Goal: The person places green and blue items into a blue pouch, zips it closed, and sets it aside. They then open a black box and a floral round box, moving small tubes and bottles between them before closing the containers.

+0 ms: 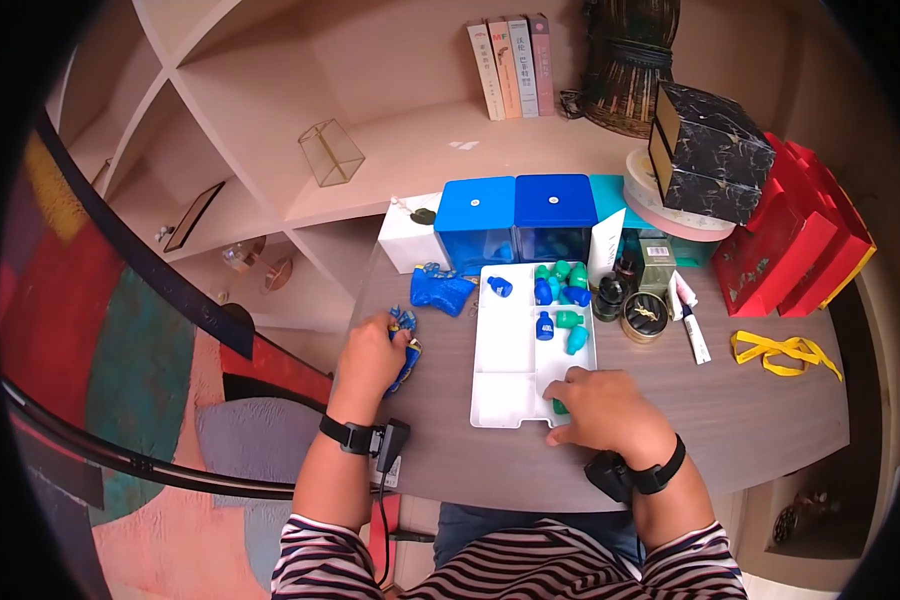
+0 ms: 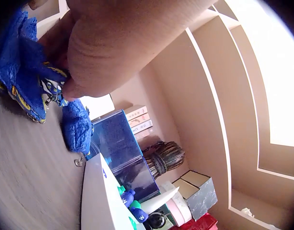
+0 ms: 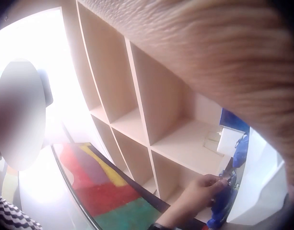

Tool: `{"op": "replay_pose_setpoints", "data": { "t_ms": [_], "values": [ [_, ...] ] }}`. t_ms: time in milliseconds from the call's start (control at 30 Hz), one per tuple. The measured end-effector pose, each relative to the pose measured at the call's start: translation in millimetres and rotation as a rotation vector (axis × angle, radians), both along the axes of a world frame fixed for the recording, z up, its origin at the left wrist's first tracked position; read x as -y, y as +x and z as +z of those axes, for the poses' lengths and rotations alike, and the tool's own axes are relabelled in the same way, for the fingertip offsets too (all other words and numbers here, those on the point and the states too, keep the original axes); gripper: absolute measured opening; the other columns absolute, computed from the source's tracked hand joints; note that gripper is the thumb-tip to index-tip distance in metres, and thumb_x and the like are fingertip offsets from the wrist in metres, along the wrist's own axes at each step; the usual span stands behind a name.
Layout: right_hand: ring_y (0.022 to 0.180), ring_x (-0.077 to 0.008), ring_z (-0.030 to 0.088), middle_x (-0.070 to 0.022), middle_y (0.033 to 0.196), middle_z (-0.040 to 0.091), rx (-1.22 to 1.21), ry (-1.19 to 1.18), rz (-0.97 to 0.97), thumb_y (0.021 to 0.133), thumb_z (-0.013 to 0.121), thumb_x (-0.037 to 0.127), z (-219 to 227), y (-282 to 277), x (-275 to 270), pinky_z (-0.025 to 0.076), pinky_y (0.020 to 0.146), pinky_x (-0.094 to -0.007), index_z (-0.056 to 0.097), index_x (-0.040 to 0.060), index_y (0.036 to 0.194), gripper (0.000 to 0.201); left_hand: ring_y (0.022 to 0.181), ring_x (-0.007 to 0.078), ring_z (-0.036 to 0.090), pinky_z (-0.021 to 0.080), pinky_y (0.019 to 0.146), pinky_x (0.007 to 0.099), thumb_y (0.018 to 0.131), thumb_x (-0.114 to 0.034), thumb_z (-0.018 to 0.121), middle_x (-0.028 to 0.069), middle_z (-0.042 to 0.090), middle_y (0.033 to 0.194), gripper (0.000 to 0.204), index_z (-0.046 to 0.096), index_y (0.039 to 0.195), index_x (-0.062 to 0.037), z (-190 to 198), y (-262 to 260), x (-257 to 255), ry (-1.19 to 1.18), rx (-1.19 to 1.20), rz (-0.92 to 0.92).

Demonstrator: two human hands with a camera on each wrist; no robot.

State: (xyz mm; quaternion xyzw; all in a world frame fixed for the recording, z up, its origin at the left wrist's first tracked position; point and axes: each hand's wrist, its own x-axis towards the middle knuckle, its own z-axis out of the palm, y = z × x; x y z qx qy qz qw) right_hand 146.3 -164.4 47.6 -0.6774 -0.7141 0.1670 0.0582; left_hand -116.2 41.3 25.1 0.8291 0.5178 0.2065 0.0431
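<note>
My left hand (image 1: 372,355) pinches a blue pouch with yellow patterning (image 1: 404,368) at the table's left side; the left wrist view shows its crumpled fabric (image 2: 17,67). Another blue pouch (image 1: 442,290) lies just beyond. A white divided tray (image 1: 503,345) holds a blue bottle (image 1: 499,287) in its upper-left compartment and several blue and green bottles at upper right. Below those are a blue bottle (image 1: 545,326) and two green ones (image 1: 577,340). Over the lower-right compartment, my right hand (image 1: 610,410) has thumb and fingers spread, with a green bottle (image 1: 560,407) partly hidden beneath.
Blue boxes (image 1: 475,215) and a white box (image 1: 410,235) line the table's back. Right of the tray stand a white tube (image 1: 606,248), a dark jar (image 1: 645,315) and small cosmetics. Farther right are yellow ribbon (image 1: 785,352), red bags (image 1: 785,240) and a black marbled box (image 1: 715,155).
</note>
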Motion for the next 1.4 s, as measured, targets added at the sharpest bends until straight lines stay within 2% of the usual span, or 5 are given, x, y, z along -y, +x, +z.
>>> {"op": "replay_pose_setpoints", "data": {
  "t_ms": [600, 867, 1033, 1133, 1400],
  "values": [
    [0.097, -0.0326, 0.066, -0.0092, 0.099, 0.07, -0.245, -0.074, 0.052, 0.076, 0.083, 0.024, 2.5, 12.5, -4.4, 0.05, 0.083, -0.0413, 0.074, 0.0139, 0.103, 0.03, 0.094, 0.0346, 0.07, 0.055, 0.076, 0.0419, 0.096, -0.009, 0.06, 0.0171, 0.071, 0.103, 0.02, 0.066, 0.115, -0.0082, 82.4, 2.0, 20.4, 0.512, 0.231, 0.139],
    [0.08, -0.0273, 0.067, -0.0101, 0.089, 0.071, -0.529, 0.323, -0.094, 0.078, 0.085, 0.02, 6.7, 18.8, -11.9, 0.053, 0.071, -0.0371, 0.069, 0.006, 0.098, 0.029, 0.11, 0.0135, 0.061, 0.046, 0.095, 0.0265, 0.103, -0.003, 0.053, 0.0109, 0.067, 0.119, 0.018, 0.056, 0.12, 0.0001, -1.2, 66.0, 24.6, -0.515, 1.214, -0.589],
    [0.079, -0.0191, 0.067, -0.0078, 0.086, 0.07, -0.883, 0.855, -0.504, 0.076, 0.089, 0.016, -0.6, 18.0, -23.5, 0.054, 0.07, -0.0313, 0.066, 0.0033, 0.095, 0.033, 0.107, 0.0176, 0.065, 0.048, 0.095, 0.0302, 0.101, -0.004, 0.056, 0.0128, 0.07, 0.117, 0.016, 0.057, 0.117, 0.0, -26.9, 93.4, 39.8, -0.446, 1.181, -0.608],
    [0.083, -0.0234, 0.069, -0.0102, 0.089, 0.071, -0.698, 0.958, -0.414, 0.074, 0.09, 0.016, -6.0, 17.8, -26.3, 0.055, 0.071, -0.0333, 0.065, 0.0042, 0.095, 0.035, 0.108, 0.0305, 0.069, 0.051, 0.094, 0.0408, 0.093, -0.002, 0.062, 0.0139, 0.074, 0.11, 0.01, 0.065, 0.103, -0.0016, -24.6, 93.6, 48.3, -0.054, 0.817, -0.516],
    [0.078, -0.0281, 0.067, -0.0088, 0.087, 0.07, -0.368, 0.909, -0.296, 0.072, 0.089, 0.026, -11.0, 5.3, -29.4, 0.053, 0.067, -0.037, 0.065, 0.0068, 0.09, 0.036, 0.109, 0.0275, 0.071, 0.05, 0.094, 0.0457, 0.088, 0.003, 0.063, 0.0094, 0.075, 0.113, 0.018, 0.065, 0.103, -0.0063, -2.3, 89.9, 62.8, 0.297, 0.547, -0.678]
  ]
}}
